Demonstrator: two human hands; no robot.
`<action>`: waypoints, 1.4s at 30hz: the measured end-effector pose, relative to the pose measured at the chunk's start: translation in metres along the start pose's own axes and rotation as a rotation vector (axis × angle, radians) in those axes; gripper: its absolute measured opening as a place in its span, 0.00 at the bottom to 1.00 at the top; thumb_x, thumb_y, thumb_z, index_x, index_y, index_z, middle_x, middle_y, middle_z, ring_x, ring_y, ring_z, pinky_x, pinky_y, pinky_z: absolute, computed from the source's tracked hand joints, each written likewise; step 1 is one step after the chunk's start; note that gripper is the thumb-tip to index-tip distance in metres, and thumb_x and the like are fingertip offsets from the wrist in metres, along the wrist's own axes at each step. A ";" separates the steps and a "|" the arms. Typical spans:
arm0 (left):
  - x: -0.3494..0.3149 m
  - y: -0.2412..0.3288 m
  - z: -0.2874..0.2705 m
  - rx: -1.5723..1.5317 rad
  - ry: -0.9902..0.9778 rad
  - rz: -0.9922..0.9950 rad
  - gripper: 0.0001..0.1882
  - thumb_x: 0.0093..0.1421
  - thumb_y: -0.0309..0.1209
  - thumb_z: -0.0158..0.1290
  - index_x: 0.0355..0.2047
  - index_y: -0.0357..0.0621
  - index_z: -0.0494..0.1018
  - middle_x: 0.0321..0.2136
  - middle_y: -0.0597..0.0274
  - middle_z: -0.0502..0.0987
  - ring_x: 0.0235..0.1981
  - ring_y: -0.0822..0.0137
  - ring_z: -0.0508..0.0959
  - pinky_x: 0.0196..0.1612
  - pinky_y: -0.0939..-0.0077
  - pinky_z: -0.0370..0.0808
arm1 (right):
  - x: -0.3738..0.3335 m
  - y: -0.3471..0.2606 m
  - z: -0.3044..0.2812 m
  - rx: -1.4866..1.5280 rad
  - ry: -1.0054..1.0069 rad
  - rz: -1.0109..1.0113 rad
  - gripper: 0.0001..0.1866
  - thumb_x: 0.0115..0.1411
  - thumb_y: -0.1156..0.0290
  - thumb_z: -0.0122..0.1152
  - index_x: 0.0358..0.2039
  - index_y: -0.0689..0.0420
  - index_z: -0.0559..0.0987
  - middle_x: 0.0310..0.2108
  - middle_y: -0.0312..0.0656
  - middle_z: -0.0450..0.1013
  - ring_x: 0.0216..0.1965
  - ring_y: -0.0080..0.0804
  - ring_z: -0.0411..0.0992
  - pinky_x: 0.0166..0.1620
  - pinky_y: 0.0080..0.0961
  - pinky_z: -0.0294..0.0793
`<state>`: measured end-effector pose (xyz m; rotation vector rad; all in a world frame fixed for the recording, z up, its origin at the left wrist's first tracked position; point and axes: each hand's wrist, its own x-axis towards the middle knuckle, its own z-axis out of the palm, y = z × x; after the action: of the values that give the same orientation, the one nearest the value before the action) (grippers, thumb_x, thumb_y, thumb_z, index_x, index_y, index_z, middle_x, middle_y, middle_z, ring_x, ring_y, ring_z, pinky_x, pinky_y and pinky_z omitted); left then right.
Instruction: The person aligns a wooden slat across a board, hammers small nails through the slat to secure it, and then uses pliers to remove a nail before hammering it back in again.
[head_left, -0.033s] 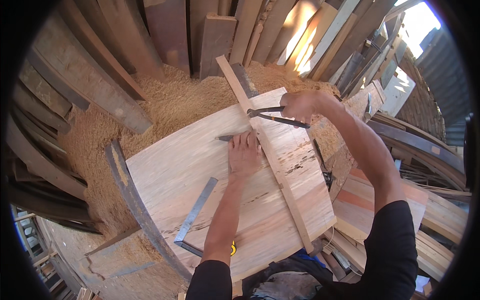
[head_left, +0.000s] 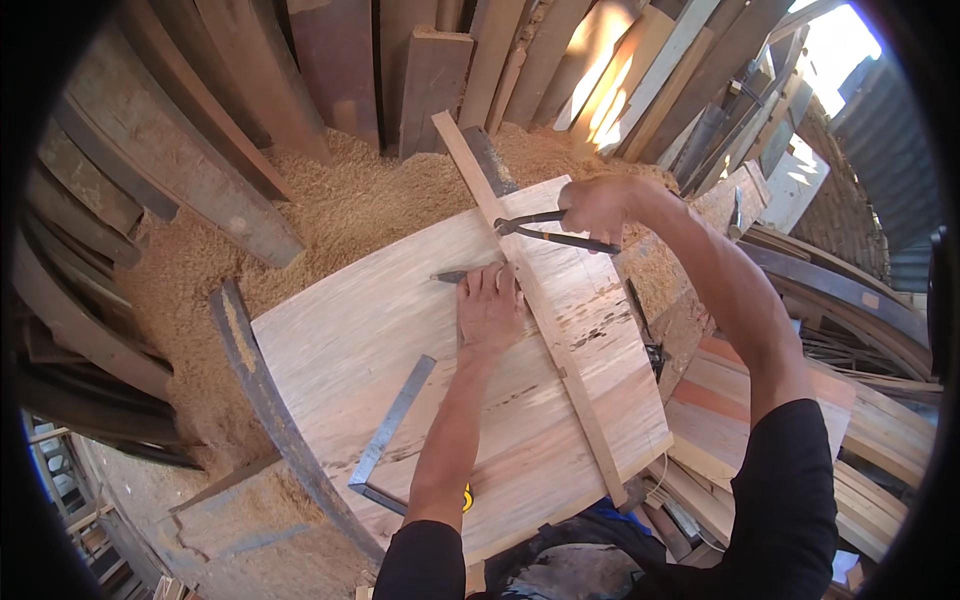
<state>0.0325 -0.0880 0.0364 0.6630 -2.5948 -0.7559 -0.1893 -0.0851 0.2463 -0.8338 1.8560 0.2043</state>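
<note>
My right hand point(head_left: 597, 212) grips the long handles of a pair of dark pincers point(head_left: 560, 239), one handle above the other. The jaws rest at a narrow wooden strip point(head_left: 540, 310), which lies across a wide, pale wooden panel point(head_left: 370, 330). Whether a nail is between the jaws is too small to tell. My left hand point(head_left: 490, 312) lies on the panel just left of the strip, fingers stretched forward and fingertips near its edge. A dark pointed tool point(head_left: 448, 276) sticks out from beside those fingers; the rest of it is hidden.
A metal try square point(head_left: 392, 425) lies on the panel left of my left forearm, with a small yellow object point(head_left: 467, 497) by the forearm. A dark curved bar point(head_left: 290, 430) runs along the panel's left side. Sawdust point(head_left: 360, 200) and leaning boards point(head_left: 435, 85) lie beyond; stacked planks point(head_left: 760, 400) are at right.
The lower handle of the pincers has risen very slightly with my right hand. My left hand, the strip and the panel stay in place.
</note>
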 end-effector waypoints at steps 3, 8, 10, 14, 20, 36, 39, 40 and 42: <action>0.000 -0.002 0.004 0.036 -0.026 0.004 0.28 0.55 0.35 0.63 0.57 0.46 0.71 0.54 0.59 0.72 0.59 0.55 0.67 0.62 0.52 0.62 | 0.018 -0.012 -0.017 0.028 -0.081 0.041 0.20 0.57 0.72 0.50 0.48 0.72 0.74 0.42 0.60 0.75 0.36 0.44 0.82 0.32 0.39 0.87; -0.002 -0.003 0.000 0.050 -0.032 0.004 0.25 0.56 0.36 0.62 0.54 0.47 0.73 0.55 0.60 0.72 0.58 0.56 0.67 0.62 0.52 0.62 | 0.032 -0.059 -0.033 -0.182 -0.139 0.119 0.13 0.59 0.73 0.50 0.33 0.71 0.78 0.31 0.52 0.78 0.27 0.35 0.77 0.29 0.32 0.83; 0.000 -0.001 -0.003 0.050 -0.057 0.004 0.26 0.57 0.37 0.61 0.56 0.47 0.72 0.55 0.60 0.72 0.58 0.56 0.67 0.61 0.51 0.62 | 0.033 -0.067 -0.035 -0.194 -0.095 0.120 0.12 0.59 0.74 0.51 0.35 0.72 0.77 0.31 0.54 0.78 0.30 0.38 0.79 0.30 0.35 0.84; 0.002 0.002 0.002 0.046 -0.039 0.011 0.29 0.57 0.36 0.60 0.59 0.47 0.71 0.57 0.60 0.71 0.59 0.57 0.66 0.61 0.51 0.62 | 0.050 -0.058 -0.040 -0.198 -0.131 0.164 0.13 0.60 0.74 0.54 0.37 0.74 0.77 0.35 0.57 0.78 0.34 0.43 0.82 0.33 0.40 0.87; 0.042 -0.009 0.010 -0.046 0.014 -0.251 0.27 0.61 0.34 0.58 0.61 0.46 0.71 0.50 0.55 0.78 0.52 0.53 0.73 0.58 0.51 0.65 | 0.039 -0.025 -0.035 -0.067 -0.218 0.146 0.16 0.64 0.74 0.56 0.46 0.76 0.73 0.38 0.60 0.76 0.38 0.49 0.82 0.36 0.46 0.87; 0.064 -0.031 0.014 -0.081 0.140 -0.195 0.18 0.62 0.30 0.56 0.53 0.53 0.80 0.45 0.66 0.79 0.48 0.57 0.74 0.54 0.60 0.74 | 0.031 -0.024 -0.042 0.003 -0.208 0.149 0.20 0.55 0.69 0.61 0.44 0.72 0.77 0.40 0.59 0.79 0.38 0.47 0.82 0.36 0.46 0.85; 0.066 -0.033 0.015 -0.084 0.121 -0.220 0.17 0.62 0.31 0.54 0.52 0.53 0.80 0.45 0.66 0.79 0.49 0.57 0.74 0.55 0.59 0.73 | 0.037 -0.036 -0.045 -0.051 -0.221 0.168 0.20 0.54 0.69 0.61 0.44 0.71 0.76 0.39 0.57 0.79 0.38 0.46 0.82 0.36 0.47 0.84; 0.066 -0.033 0.016 -0.090 0.104 -0.229 0.17 0.62 0.31 0.54 0.52 0.54 0.80 0.46 0.67 0.79 0.49 0.57 0.74 0.55 0.58 0.72 | 0.039 -0.040 -0.046 -0.053 -0.222 0.167 0.20 0.54 0.69 0.61 0.44 0.71 0.76 0.39 0.57 0.79 0.38 0.46 0.82 0.36 0.47 0.84; 0.065 -0.035 0.017 -0.088 0.110 -0.218 0.18 0.62 0.31 0.54 0.52 0.54 0.80 0.46 0.67 0.79 0.49 0.58 0.74 0.55 0.58 0.72 | 0.041 -0.048 -0.047 -0.103 -0.256 0.153 0.19 0.54 0.70 0.59 0.43 0.71 0.76 0.38 0.56 0.78 0.37 0.47 0.82 0.35 0.47 0.84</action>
<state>-0.0170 -0.1416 0.0163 0.9429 -2.4008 -0.8674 -0.2035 -0.1625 0.2424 -0.6993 1.6781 0.4845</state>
